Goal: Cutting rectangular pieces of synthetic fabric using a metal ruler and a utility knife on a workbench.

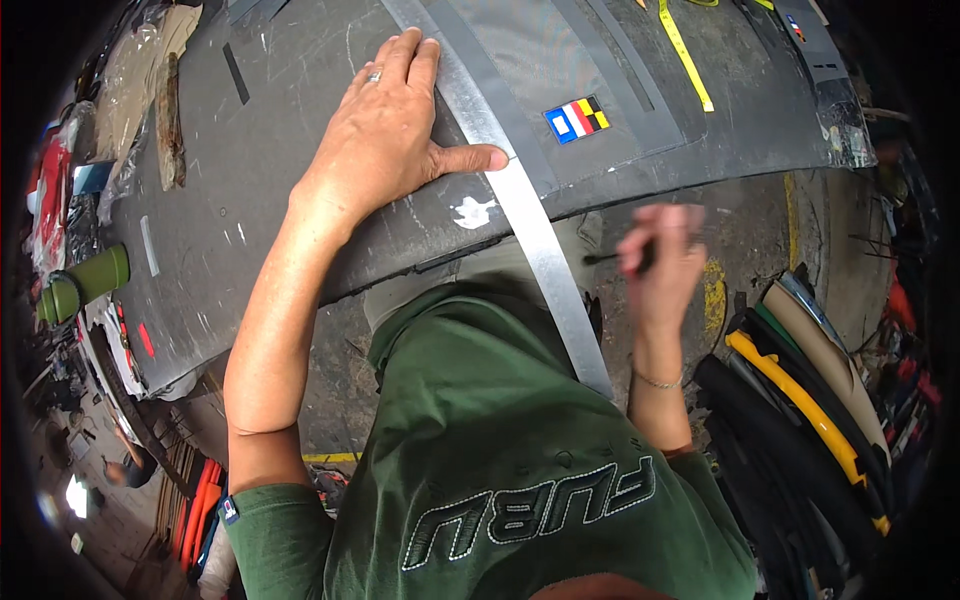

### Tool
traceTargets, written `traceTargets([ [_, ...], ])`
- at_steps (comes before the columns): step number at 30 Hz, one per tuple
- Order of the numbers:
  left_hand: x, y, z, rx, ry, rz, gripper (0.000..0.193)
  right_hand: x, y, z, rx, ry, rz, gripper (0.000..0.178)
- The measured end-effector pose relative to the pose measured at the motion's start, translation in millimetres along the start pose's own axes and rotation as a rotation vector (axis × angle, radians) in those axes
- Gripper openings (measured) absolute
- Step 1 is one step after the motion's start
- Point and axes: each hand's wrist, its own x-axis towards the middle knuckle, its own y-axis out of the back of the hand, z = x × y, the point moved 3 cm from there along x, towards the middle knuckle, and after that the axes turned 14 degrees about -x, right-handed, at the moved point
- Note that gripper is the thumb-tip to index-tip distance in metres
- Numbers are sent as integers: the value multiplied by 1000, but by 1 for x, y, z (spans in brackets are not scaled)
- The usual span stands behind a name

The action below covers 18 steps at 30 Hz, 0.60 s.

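A long metal straightedge [545, 262] lies slantwise over grey fabric [520, 80], its near end reaching past the table edge toward my body. My left hand [385, 140] lies flat, its fingers stretched along the left side of the metal and its thumb spread across it. A small patch of coloured flags [577, 119] sits on the fabric to the right. Off the table's front edge, my right hand [662, 250] is curled and blurred by motion. Something thin and dark sticks out of its left side; its kind cannot be made out.
The dark worktable [270, 150] is scuffed. A yellow measuring tape [685, 60] lies at the far right. A green cylinder [90, 283] and a brown stick [170, 125] are on the left. Rolls of material, one yellow [800, 400], stand at the lower right.
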Motion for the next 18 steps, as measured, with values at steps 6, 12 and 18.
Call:
traceTargets([
  [6, 2, -2, 1, 4, -17, -8, 130, 69, 103, 86, 241, 72, 572, 38],
  [12, 2, 0, -1, 23, -8, -29, 128, 72, 117, 254, 21, -348, 475, 35],
  [18, 5, -1, -4, 41, -18, -60, 130, 17, 79, 333, 50, -679, 391, 36],
])
